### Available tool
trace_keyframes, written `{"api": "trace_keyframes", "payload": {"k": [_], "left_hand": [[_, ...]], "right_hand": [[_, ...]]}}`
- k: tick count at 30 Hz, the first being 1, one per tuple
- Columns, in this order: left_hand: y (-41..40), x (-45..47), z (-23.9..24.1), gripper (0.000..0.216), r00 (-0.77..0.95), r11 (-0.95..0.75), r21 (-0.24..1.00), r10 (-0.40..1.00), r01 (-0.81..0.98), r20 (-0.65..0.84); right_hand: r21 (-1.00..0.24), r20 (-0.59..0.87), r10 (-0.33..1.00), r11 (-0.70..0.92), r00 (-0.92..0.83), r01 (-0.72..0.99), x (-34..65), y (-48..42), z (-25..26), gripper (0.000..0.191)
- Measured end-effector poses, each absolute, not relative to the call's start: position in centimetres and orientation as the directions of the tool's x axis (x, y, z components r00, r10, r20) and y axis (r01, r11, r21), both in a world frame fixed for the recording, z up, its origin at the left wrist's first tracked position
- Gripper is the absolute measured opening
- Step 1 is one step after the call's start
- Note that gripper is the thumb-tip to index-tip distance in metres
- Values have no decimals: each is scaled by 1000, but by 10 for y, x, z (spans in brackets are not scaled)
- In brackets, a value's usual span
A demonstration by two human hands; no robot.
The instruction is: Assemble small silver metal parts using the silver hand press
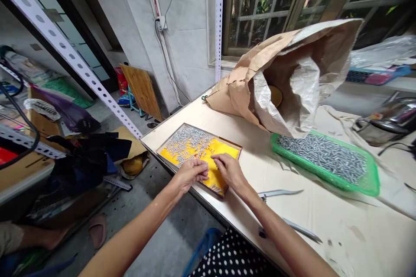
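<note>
A shallow tray [234,143] with a yellow bottom lies on the table, near its left edge. Small silvery metal pins or screws [191,138] cover its far left part, and a few more lie at its near corner. Above the near side of the tray, my left hand [194,170] is closed in a pinch; whatever its fingertips hold is too small to make out. My right hand [230,169] is just to the right, over the yellow surface. Its fingers are curled with the tips close together, and anything between them is hidden.
A green basket [373,177] full of similar metal pieces stands on the right. Behind it lies a large open paper sack [240,82]. Scissor-like metal tools [282,192] rest by my right forearm. A perforated metal post [81,67] rises left of the table [351,212].
</note>
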State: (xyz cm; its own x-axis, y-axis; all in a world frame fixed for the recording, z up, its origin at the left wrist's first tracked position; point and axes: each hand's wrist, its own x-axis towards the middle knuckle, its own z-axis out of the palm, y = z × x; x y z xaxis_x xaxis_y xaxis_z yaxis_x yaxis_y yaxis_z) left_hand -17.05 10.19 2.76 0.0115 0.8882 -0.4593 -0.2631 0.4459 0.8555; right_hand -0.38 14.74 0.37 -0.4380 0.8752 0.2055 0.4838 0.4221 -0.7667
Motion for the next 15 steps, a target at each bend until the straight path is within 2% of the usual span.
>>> {"api": "trace_keyframes", "payload": {"k": [2,4,6,10,15], "left_hand": [[102,-184,31,32,-92,399,879,896,-262,-434],[101,-194,33,33,-151,358,899,903,-253,-402],[99,-199,34,34,-185,336,913,906,-232,-381],[102,-200,30,27,-250,331,932,900,-146,-358],[114,-198,23,27,-285,282,958,923,51,-257]], "right_hand": [[-516,216,783,599,-583,613,-12,160,6,33],[-287,125,689,714,-714,639,-22,170,7,35],[-167,49,632,769,-773,618,-31,178,6,33],[-122,12,672,736,-740,666,-46,187,1,28],[-192,29,766,634,-642,749,-45,195,7,29]]}}
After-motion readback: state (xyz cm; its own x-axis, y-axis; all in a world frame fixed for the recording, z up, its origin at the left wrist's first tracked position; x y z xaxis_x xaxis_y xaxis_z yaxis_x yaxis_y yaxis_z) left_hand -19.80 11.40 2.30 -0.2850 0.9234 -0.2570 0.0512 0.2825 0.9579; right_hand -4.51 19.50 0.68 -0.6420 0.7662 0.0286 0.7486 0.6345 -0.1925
